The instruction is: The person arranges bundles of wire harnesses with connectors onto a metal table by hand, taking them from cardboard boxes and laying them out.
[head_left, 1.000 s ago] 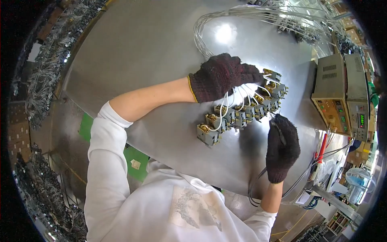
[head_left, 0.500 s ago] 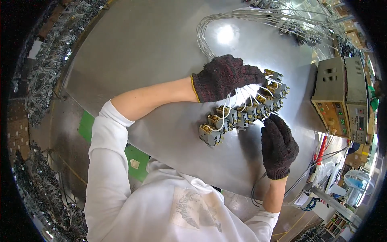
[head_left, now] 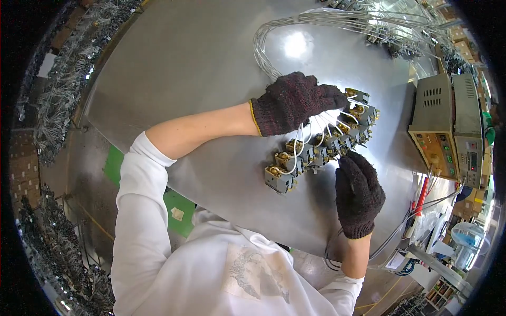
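Note:
My left hand (head_left: 298, 104), in a dark knitted glove, is closed on a bundle of white wires (head_left: 268, 66) that runs back over the metal table. From under it, wires fan out to a slanting row of small grey electrical blocks (head_left: 280, 180) with brass-coloured parts. My right hand (head_left: 359, 192), gloved alike, sits at the near side of the row. Its fingers pinch a thin probe, mostly hidden, whose tip is close to the middle blocks. A dark cable (head_left: 328, 258) shows beside that wrist. Whether the tip touches a block, I cannot tell.
Two box-shaped instruments (head_left: 432, 113) with lit displays stand at the table's right edge, with cables and a red-handled tool (head_left: 422, 196) near them. More wired blocks (head_left: 387, 42) lie at the far right. Wire bundles (head_left: 71, 68) hang at the left beyond the table (head_left: 174, 58).
My right hand has shifted slightly left along the row. The near blocks have slid a little to the right. My left hand keeps its hold on the wires, almost unmoved.

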`<state>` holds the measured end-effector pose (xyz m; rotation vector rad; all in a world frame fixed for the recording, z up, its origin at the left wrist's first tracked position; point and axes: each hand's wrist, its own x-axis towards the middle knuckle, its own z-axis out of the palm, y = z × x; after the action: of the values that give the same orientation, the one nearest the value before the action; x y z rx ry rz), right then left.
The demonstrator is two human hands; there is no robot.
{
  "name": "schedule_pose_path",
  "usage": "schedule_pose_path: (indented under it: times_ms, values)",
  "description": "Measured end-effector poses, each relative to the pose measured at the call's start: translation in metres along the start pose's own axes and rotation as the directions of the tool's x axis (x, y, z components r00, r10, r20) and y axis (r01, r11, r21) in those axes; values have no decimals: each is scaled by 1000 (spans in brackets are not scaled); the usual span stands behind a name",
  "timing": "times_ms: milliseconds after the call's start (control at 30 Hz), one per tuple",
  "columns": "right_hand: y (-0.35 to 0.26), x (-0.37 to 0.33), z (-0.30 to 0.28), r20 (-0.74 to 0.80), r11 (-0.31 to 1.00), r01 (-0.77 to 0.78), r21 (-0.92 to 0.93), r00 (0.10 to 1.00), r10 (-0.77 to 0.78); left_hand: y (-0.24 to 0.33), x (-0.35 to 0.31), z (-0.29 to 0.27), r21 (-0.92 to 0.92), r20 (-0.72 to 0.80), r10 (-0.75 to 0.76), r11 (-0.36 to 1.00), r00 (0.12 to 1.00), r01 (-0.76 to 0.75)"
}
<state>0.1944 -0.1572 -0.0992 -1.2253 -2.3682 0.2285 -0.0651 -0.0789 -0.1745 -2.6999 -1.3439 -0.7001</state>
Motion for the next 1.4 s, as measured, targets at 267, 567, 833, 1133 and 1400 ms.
schedule_pose_path:
  times_ms: [267, 567, 833, 1133, 1400]
  values:
    - [1, -12, 4, -64, 923, -154, 352, 980, 188, 3, 0, -1, 11, -19, -19, 1000, 1000, 19]
    - [-13, -8, 4, -1, 983, -64, 170, 998, 66, -2, 1, 12, 109, -197, 51, 994, 979, -30]
    - [-8, -2, -2, 57, 999, 51, 15, 997, -51, -3, 1, 13, 39, -268, 36, 999, 963, -26]
    - [-25, -11, 19, -44, 955, -72, 287, 995, 88, 3, 1, 1, 60, -72, -27, 998, 997, 31]
    - [-22, -3, 3, 82, 916, -196, 350, 981, 178, 4, 1, 4, 79, -188, 5, 997, 982, 10]
